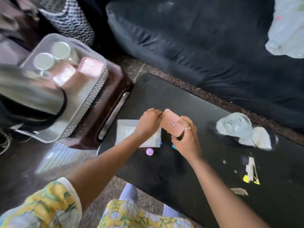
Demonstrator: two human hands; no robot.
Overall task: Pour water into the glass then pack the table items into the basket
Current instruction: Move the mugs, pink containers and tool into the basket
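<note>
Both my hands hold a pink flat box (171, 123) above the black table (205, 162). My left hand (148, 122) pinches its left end, and my right hand (185, 137) grips its right side from below. Under them lies a white folded cloth (126, 131), with a small purple cap (149, 151) just in front of it. A clear glass jug (234, 124) stands at the table's right, with a white object beside it. The grey mesh basket (92, 96) sits on a brown stool at the left and holds two clear glasses (43, 60) and pink containers (90, 66).
A dark sofa (197, 38) runs along the far side of the table, with a white plastic bag (287, 27) on it. Paper scraps and a yellow bit (250, 173) lie at the table's right. A blurred grey and black object (31, 97) overlaps the basket's left side.
</note>
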